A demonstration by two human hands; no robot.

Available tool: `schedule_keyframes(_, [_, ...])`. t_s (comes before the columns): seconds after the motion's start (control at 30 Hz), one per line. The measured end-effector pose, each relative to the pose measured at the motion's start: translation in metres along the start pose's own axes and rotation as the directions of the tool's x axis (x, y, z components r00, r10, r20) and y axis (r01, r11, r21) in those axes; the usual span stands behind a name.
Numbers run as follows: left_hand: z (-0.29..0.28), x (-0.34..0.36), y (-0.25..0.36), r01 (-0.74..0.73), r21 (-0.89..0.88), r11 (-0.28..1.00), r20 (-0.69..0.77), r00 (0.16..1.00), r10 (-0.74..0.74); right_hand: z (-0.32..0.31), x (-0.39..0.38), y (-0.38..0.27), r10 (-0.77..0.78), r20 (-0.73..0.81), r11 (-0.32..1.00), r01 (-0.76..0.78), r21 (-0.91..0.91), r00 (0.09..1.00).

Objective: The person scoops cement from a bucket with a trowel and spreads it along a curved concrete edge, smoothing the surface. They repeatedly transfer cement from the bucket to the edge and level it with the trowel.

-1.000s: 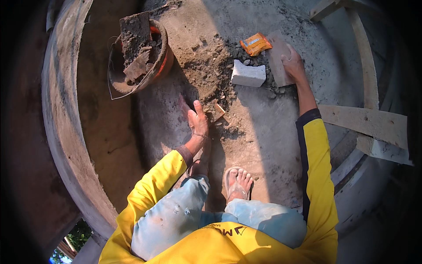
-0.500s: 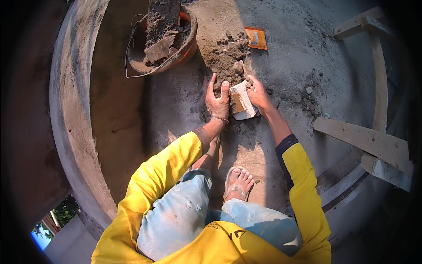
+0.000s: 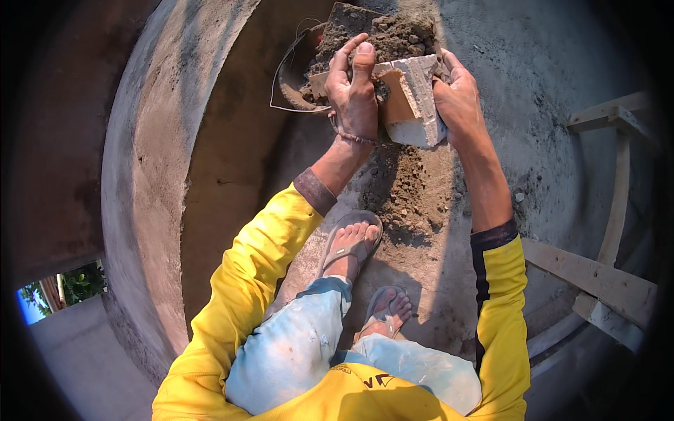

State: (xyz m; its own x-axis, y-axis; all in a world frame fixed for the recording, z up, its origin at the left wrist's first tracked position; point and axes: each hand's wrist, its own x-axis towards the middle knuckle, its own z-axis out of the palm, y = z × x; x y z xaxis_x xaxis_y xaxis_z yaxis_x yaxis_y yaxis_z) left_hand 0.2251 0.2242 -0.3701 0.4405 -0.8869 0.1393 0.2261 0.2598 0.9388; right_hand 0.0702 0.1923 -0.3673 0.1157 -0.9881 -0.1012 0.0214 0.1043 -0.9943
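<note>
A load of loose brown rubble [image 3: 404,38] is held up between my two hands, with a broken whitish block [image 3: 421,98] with a brown face on its near side. My left hand [image 3: 354,98] presses on the load from the left, thumb up, its fingers partly hidden. From the right, my right hand [image 3: 460,102] grips the block's side, its fingertips hidden in the rubble. Just behind and to the left stands a bucket [image 3: 289,85] with a wire handle, partly covered by my left hand and the load. A dirt-caked flat slab [image 3: 345,19] sticks up from it.
Below my hands, crumbly dirt [image 3: 411,193] lies on the concrete floor [image 3: 519,133]. A curved concrete ledge [image 3: 158,133] runs along the left. Wooden boards [image 3: 597,274] stand at the right. My sandalled feet [image 3: 351,245] are just below the dirt.
Both hands have risen from the floor and moved up toward the bucket, carrying the block and rubble. My left foot has come forward. The orange packet is no longer visible.
</note>
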Motion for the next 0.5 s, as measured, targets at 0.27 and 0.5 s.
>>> schedule_keyframes(0.27, [-0.077, 0.1, -0.011, -0.318, 0.498, 0.806, 0.017, 0.934, 0.358, 0.103, 0.071, 0.002, -0.417, -0.103, 0.813, 0.32, -0.486, 0.903])
schedule_keyframes(0.5, [-0.11, 0.088, -0.069, -0.189, 0.852, 0.488, 0.038, 0.952, 0.303, 0.082, 0.067, -0.026, -0.742, -0.018, 0.474, 0.506, -0.721, 0.67])
